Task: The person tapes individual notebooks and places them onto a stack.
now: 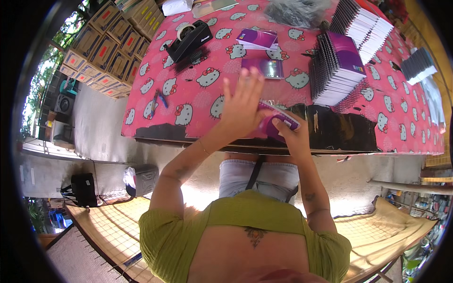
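Observation:
A purple spiral notebook (273, 128) is tilted up at the near edge of the table. My right hand (296, 134) is closed on its right end, with the thumb on top. My left hand (243, 106) is raised beside it, fingers stretched and spread, the thumb side close to the notebook; whether they touch I cannot tell. Just beyond the fingertips lies a flat purple cover (265, 68). Farther back rests a small stack of purple booklets (257, 38). To the right stands a tall stack of purple spiral notebooks (336, 70).
A black tape dispenser (188, 41) and some pens (159, 100) lie on the pink patterned table cover (198, 101). More notebooks (361, 28), a clear plastic bag (297, 12) and a dark stack (418, 65) sit farther off. Cardboard boxes (106, 47) are piled at the left.

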Demonstrator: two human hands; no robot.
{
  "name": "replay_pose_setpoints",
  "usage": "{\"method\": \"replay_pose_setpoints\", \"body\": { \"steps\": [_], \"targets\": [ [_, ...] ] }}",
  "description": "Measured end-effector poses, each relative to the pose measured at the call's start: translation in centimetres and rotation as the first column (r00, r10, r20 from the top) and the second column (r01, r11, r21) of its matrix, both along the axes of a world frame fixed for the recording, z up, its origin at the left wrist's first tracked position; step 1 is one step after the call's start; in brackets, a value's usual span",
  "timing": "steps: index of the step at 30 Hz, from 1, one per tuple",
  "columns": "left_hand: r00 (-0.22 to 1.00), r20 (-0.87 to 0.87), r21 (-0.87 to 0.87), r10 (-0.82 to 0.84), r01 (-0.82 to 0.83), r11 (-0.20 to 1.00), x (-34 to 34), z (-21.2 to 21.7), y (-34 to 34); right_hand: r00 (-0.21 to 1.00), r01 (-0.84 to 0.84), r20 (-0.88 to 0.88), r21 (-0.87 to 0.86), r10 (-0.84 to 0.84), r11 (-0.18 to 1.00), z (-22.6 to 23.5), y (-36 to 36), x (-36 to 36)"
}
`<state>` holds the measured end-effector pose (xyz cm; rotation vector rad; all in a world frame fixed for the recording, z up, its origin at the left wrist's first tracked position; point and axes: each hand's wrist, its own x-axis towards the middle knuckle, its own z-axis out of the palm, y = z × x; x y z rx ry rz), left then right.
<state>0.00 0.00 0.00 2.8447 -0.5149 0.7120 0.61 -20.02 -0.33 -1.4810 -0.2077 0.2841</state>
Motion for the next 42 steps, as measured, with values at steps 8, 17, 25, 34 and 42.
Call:
{"method": "replay_pose_setpoints", "body": {
  "steps": [8, 17, 25, 34, 42],
  "targets": [
    [0.998, 0.012, -0.002, -0.069, 0.069, 0.998, -0.7, 1.2, -1.4, 1.000, -0.003, 0.028, 0.051, 0.001, 0.999, 0.5, 0.2, -0.6],
    [0.955, -0.091, -0.121, -0.283, 0.272, 0.955, 0.7, 3.6, 1.6, 0.996, -0.021, 0.089, 0.072, 0.015, 0.997, -0.8, -0.6, 0.3],
    [0.939, -0.034, -0.258, -0.342, 0.323, 0.911, 0.6, 4.0, 3.0, 0.973, -0.182, 0.138, -0.034, 0.185, 0.983, 1.3, -0.5, 0.8],
    [0.931, -0.088, -0.244, -0.355, 0.325, 0.914, 0.0, 5.6, 2.8, 0.964, -0.169, 0.199, -0.065, 0.179, 0.983, 0.8, -1.0, 0.9],
    [0.869, -0.245, -0.394, -0.429, 0.316, 0.863, 0.9, 4.9, 3.4, 0.945, -0.172, 0.256, -0.140, 0.204, 0.975, 0.3, -0.9, 1.0]
  ]
}}
